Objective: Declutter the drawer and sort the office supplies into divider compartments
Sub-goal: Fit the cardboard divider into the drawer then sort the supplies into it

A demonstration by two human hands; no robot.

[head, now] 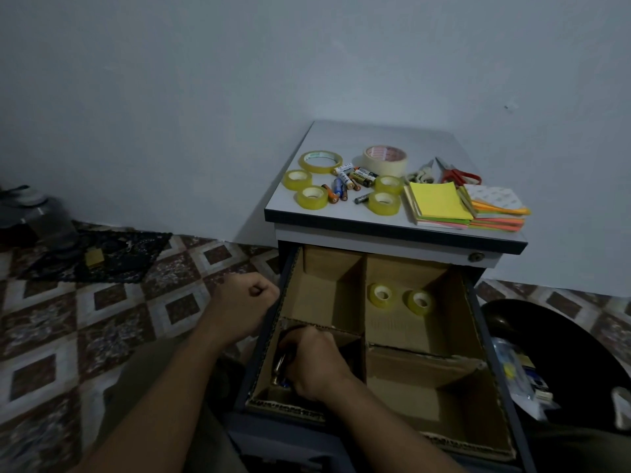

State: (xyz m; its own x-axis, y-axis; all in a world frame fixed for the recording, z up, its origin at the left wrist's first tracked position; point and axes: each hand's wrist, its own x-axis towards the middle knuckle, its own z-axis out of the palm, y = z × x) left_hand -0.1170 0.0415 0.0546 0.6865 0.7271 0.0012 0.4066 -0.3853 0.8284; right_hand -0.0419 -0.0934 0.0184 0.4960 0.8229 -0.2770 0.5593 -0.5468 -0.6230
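The open drawer (478,322) holds a cardboard divider (363,302) with several compartments. My right hand (317,363) reaches into the front-left compartment, its fingers curled around a few batteries (281,365) of which only shiny ends show. My left hand (244,303) is a closed fist resting against the drawer's left side. Two small yellow tape rolls (380,295) lie in the back-right compartment. On the cabinet top (341,138) lie loose batteries (345,184), several yellow tape rolls (310,197), a masking tape roll (384,160), sticky notes (438,201) and red scissors (457,175).
A second, pale pair of scissors (421,174) lies beside the red one. A black bin (560,363) with packaged items stands right of the drawer. On the patterned tiled floor at left lie a dark cloth (102,257) and a clear jar (47,223). The wall is close behind the cabinet.
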